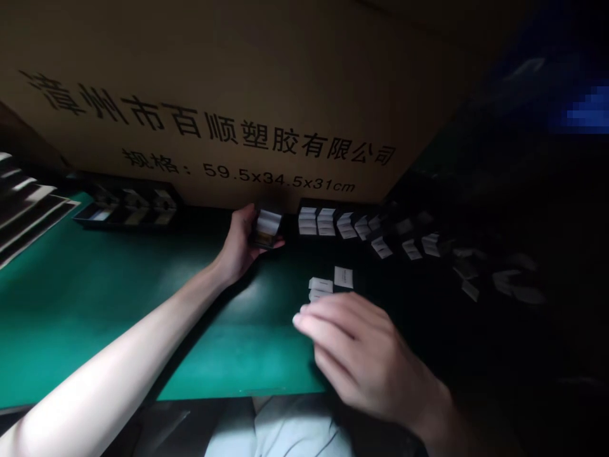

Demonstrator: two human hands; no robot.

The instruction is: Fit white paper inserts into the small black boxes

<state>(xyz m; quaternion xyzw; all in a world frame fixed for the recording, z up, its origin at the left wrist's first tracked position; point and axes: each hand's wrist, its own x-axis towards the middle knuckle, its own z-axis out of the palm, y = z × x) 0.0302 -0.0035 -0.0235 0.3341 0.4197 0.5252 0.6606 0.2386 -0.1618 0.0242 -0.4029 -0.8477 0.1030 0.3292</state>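
The left hand (235, 244) grips a black tray (268, 227) of white cards. The right hand (361, 352), curled and empty, sits beside loose cards (320, 287).

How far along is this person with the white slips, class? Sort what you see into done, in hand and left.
Done, it seems: a row of folded white slips lies set out at the back. In hand: the left hand holds a dark box with white slips in it. Left: a few loose slips lie on the green mat by the right hand.
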